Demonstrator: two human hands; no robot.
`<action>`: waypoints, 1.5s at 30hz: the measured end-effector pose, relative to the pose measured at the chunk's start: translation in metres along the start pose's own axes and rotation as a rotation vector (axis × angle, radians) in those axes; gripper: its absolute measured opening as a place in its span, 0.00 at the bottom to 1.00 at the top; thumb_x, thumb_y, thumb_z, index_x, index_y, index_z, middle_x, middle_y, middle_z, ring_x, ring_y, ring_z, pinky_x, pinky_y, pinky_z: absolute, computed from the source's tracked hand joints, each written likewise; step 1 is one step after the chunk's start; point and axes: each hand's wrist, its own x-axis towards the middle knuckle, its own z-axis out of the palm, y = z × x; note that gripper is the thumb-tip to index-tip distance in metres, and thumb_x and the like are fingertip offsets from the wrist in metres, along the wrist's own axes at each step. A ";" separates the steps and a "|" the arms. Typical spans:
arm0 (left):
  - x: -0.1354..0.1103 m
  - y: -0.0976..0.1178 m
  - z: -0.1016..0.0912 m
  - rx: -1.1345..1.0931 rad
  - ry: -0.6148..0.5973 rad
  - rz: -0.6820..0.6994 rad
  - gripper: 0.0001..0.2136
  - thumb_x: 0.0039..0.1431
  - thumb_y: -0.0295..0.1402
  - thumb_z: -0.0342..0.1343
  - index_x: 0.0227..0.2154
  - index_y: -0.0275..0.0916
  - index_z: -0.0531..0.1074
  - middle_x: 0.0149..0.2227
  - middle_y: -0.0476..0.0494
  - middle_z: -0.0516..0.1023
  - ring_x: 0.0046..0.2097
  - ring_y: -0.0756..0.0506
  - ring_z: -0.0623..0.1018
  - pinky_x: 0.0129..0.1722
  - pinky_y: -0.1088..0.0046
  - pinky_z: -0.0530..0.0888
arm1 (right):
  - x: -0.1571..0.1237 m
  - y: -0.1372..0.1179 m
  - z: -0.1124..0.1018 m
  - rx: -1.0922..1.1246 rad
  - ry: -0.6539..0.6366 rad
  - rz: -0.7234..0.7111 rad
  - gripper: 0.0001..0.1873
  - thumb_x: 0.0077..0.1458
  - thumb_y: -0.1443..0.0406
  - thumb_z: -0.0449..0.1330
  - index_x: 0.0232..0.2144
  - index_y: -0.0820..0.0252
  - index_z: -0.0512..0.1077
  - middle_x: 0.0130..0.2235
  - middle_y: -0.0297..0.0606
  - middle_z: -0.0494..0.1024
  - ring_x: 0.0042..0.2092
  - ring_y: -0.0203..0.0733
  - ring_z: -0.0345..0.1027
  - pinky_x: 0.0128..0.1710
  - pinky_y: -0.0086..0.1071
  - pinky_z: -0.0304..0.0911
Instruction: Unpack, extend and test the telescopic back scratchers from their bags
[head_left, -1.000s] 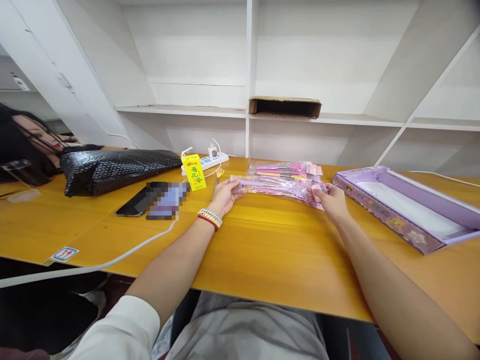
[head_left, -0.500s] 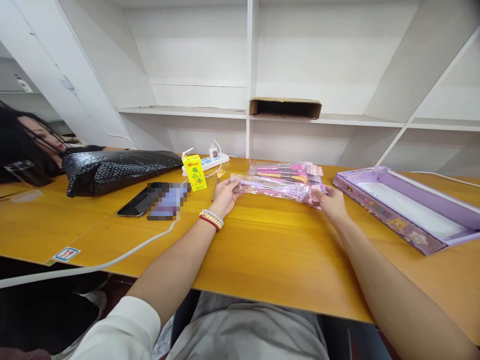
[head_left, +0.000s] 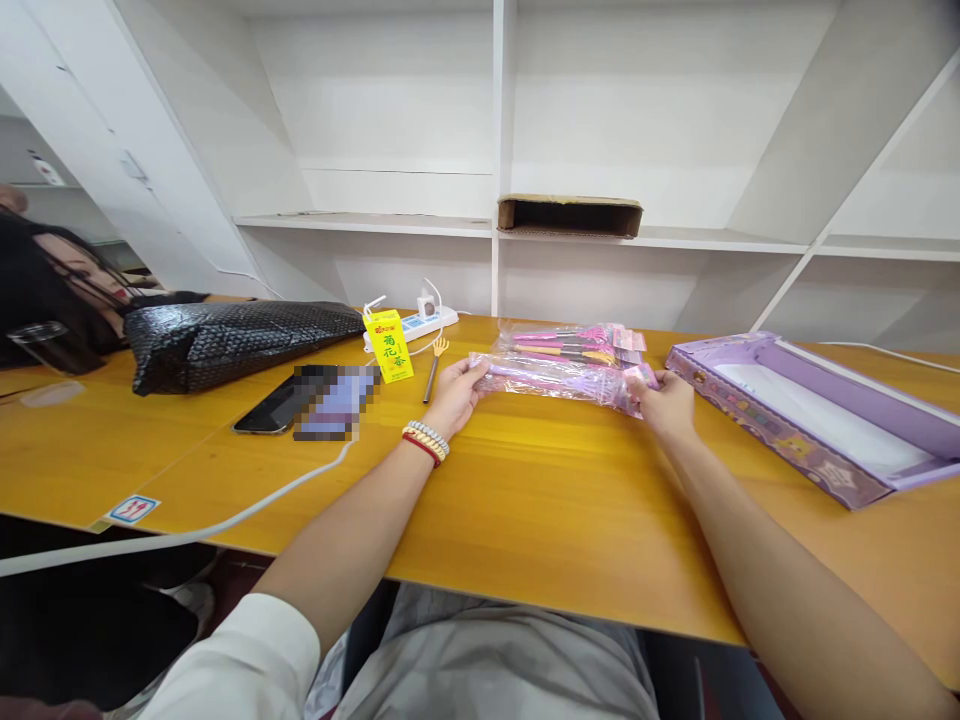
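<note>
- Packet spanned the table's middle, left hand pinching one end, right hand the other.
- Step seemed to be holding it straight; moving it likely called for both pinches.
- Other packets, just behind, blocked that way; pronged rod lay near left hand, box near right.

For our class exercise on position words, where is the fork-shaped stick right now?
In the head view, the fork-shaped stick lies left of centre on the table, between the yellow carton and the left hand.
</note>
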 end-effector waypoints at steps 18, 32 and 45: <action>0.000 -0.001 0.001 -0.003 0.005 0.034 0.06 0.47 0.29 0.60 0.28 0.33 0.70 0.26 0.46 0.75 0.30 0.50 0.76 0.34 0.72 0.74 | -0.015 -0.026 0.006 0.419 -0.223 0.201 0.18 0.37 0.62 0.63 0.31 0.57 0.59 0.25 0.33 0.74 0.22 0.39 0.68 0.18 0.31 0.65; 0.005 0.001 -0.003 -0.025 0.062 0.092 0.05 0.50 0.28 0.57 0.31 0.33 0.69 0.26 0.47 0.74 0.28 0.51 0.76 0.33 0.73 0.75 | -0.005 -0.009 0.006 0.464 -0.176 0.209 0.21 0.35 0.63 0.67 0.35 0.61 0.68 0.26 0.35 0.74 0.25 0.40 0.70 0.24 0.33 0.69; 0.012 0.004 -0.013 0.022 0.145 0.095 0.05 0.48 0.27 0.58 0.29 0.33 0.70 0.23 0.47 0.74 0.25 0.50 0.76 0.30 0.72 0.76 | -0.006 -0.019 0.005 0.514 -0.183 0.281 0.14 0.34 0.62 0.64 0.27 0.61 0.70 0.26 0.35 0.74 0.25 0.38 0.68 0.22 0.31 0.67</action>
